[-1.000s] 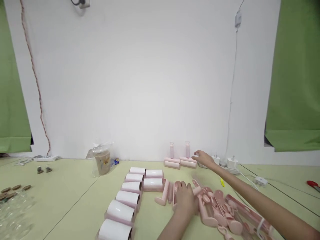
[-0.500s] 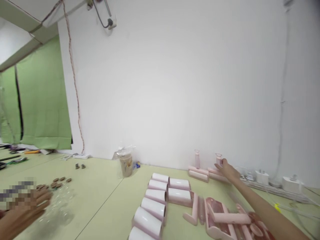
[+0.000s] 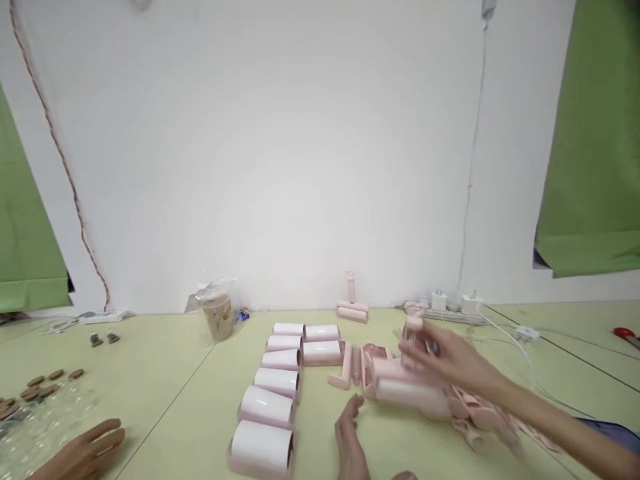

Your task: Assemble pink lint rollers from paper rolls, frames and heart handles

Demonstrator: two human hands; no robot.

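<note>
The person's right hand (image 3: 443,357) is lifted above the middle of the pale green table (image 3: 150,400), fingers closed round the handle of a pink lint roller (image 3: 411,383), whose roll hangs blurred just over a heap of pink roller parts (image 3: 475,417). The left hand (image 3: 353,440) rests near the table's front edge, open and holding nothing, just right of a row of white rolls in pink holders (image 3: 273,393). Another lint roller (image 3: 352,307) stands at the back edge by the wall. A different person's hand (image 3: 83,453) lies flat at the front left corner.
</note>
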